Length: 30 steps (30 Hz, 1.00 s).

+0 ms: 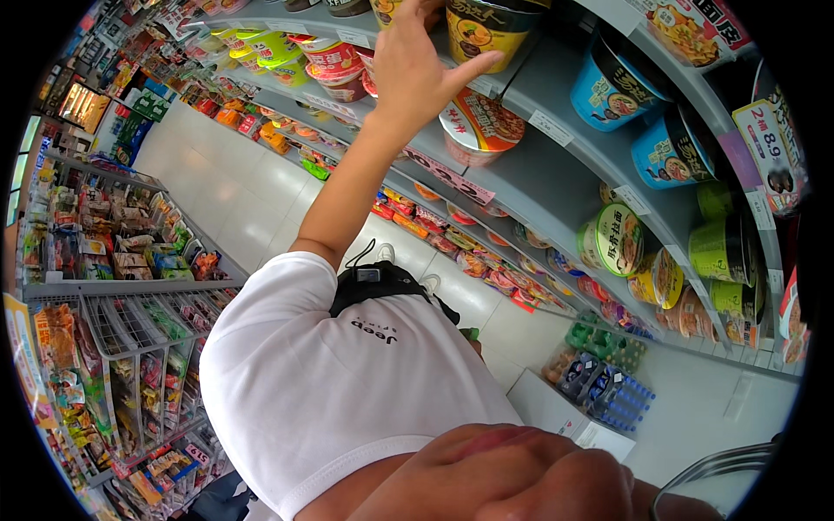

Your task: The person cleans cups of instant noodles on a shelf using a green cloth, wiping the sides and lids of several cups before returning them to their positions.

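Note:
My left hand [410,78] reaches up to a shelf of instant noodle cups at the top of the view. Its thumb stretches out to the right, apart from the fingers, whose tips run toward the upper edge of the picture. A black and yellow noodle cup [488,36] stands just right of the thumb and index finger. Another yellow cup [385,10] shows partly behind the fingers; whether they touch it I cannot tell. Below the thumb sits a noodle bowl with a red and white lid [484,123]. My right hand does not show.
Red-lidded bowls [334,59] and green-lidded bowls [276,45] stack left of my hand. Blue cups [612,85] and a white-green bowl [618,240] stand to the right. A snack rack [130,291] rises at left. Packed bottles [618,398] and a white box [546,404] lie low right.

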Each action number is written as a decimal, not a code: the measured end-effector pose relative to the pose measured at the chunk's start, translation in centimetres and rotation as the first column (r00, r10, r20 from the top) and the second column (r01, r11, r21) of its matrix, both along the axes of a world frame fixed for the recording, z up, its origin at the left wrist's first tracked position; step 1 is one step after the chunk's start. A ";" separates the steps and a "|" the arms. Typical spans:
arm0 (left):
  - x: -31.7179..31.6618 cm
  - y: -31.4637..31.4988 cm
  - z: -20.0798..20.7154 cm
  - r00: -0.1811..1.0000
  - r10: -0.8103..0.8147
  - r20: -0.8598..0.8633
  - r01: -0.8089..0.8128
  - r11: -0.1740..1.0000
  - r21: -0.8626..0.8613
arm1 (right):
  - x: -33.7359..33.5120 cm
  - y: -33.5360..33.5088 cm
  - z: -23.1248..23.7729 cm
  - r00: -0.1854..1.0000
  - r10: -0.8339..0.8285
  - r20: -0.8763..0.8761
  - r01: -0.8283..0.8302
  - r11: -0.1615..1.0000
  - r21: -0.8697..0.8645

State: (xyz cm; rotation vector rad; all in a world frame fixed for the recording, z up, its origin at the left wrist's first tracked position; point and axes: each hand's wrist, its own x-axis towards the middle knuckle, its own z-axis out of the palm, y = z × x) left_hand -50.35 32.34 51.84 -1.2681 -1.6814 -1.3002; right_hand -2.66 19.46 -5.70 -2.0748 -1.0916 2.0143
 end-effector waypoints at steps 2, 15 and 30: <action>0.0 0.5 -0.2 0.999 -0.027 0.034 0.027 1.000 -0.003 | 1.6 -1.1 -0.1 0.999 -0.007 0.045 0.008 1.000 -0.020; -1.3 0.2 -3.0 0.935 -0.351 0.043 0.322 0.896 0.307 | 1.6 0.5 -3.1 0.998 0.000 0.070 -0.004 0.998 0.059; 4.6 -10.1 -11.0 -0.495 -0.610 0.619 0.468 0.414 0.781 | -10.7 11.8 15.7 0.931 -0.048 -0.361 0.210 0.880 0.425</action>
